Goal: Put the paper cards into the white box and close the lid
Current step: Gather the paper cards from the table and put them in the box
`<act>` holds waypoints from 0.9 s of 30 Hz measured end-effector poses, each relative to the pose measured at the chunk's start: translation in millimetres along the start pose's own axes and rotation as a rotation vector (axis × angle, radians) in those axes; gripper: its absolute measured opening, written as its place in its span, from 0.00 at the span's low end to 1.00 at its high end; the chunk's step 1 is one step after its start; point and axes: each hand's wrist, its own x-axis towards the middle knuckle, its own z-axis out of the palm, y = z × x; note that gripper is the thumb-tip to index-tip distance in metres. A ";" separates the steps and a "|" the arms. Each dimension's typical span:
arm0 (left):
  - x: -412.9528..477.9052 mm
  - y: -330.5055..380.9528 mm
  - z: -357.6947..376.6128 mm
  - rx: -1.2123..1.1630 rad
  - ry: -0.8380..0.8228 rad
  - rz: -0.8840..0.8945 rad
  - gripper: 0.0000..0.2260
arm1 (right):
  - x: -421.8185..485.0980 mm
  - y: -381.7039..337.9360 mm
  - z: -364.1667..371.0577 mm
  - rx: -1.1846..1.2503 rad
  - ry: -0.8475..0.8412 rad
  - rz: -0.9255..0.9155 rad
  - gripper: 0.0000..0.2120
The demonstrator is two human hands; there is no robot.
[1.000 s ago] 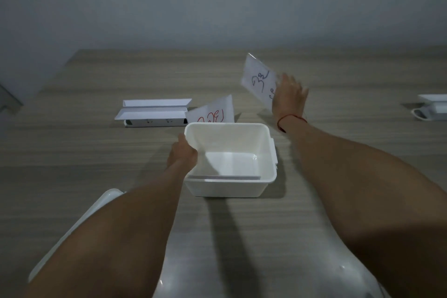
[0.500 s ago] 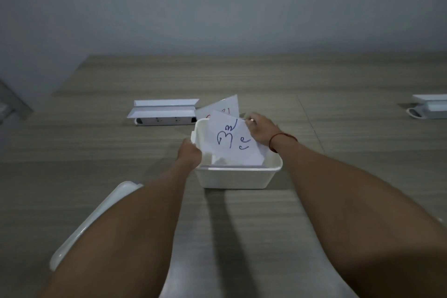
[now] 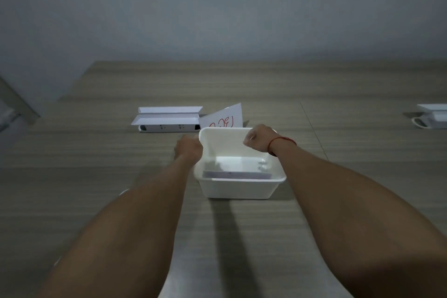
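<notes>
The white box (image 3: 238, 189) stands open in the middle of the wooden table. A paper card (image 3: 235, 174) lies flat on its bottom. My left hand (image 3: 189, 149) grips the box's left rim. Over the box's far right corner my right hand (image 3: 259, 138) hovers, fingers curled, nothing visible in it; a red thread circles its wrist. Behind the box a second paper card (image 3: 223, 119) with red writing stands tilted, its lower part hidden by the box.
A white power strip with raised flaps (image 3: 167, 120) lies behind the box to the left. Another white device (image 3: 431, 118) sits at the right edge. A white rounded object (image 3: 124, 192) shows under my left forearm. A grey wall lies beyond the table.
The card with blue writing went from my right hand down into the box and now lies flat. My right hand let go and rose to the far right corner. My left hand stayed.
</notes>
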 end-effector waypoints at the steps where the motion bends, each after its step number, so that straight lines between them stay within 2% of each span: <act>1: 5.2 4.8 -1.0 0.024 0.017 0.008 0.20 | 3.9 2.2 -1.9 -0.015 0.036 0.021 0.16; 5: 33.0 31.0 5.8 0.132 0.097 0.076 0.19 | 34.5 6.1 -1.6 -0.193 0.028 0.072 0.24; 7: 48.9 44.2 15.0 0.189 0.140 0.145 0.19 | 53.5 9.1 1.8 -0.208 -0.005 0.061 0.22; 10: 77.1 64.4 29.2 0.294 0.168 0.273 0.17 | 79.0 16.7 3.0 -0.091 -0.054 0.023 0.17; 13: 104.5 80.5 41.4 0.369 0.116 0.322 0.17 | 100.3 23.5 -0.2 -0.046 -0.126 -0.022 0.16; 16: 124.6 85.9 52.8 0.435 0.020 0.255 0.18 | 112.9 24.8 -6.6 -0.107 -0.262 -0.067 0.10; 18: 132.3 83.9 59.4 0.446 -0.046 0.194 0.16 | 116.8 25.8 -7.4 -0.109 -0.309 -0.092 0.12; 20: 135.4 79.9 67.3 0.454 -0.084 0.158 0.13 | 117.6 28.8 -6.1 -0.098 -0.312 -0.100 0.12; 23: 130.8 71.8 74.8 0.442 -0.053 0.136 0.10 | 115.7 31.5 -1.7 -0.059 -0.281 -0.103 0.10; 27: 121.5 73.7 71.1 0.399 0.058 0.241 0.07 | 110.1 34.7 4.3 -0.046 -0.176 -0.063 0.11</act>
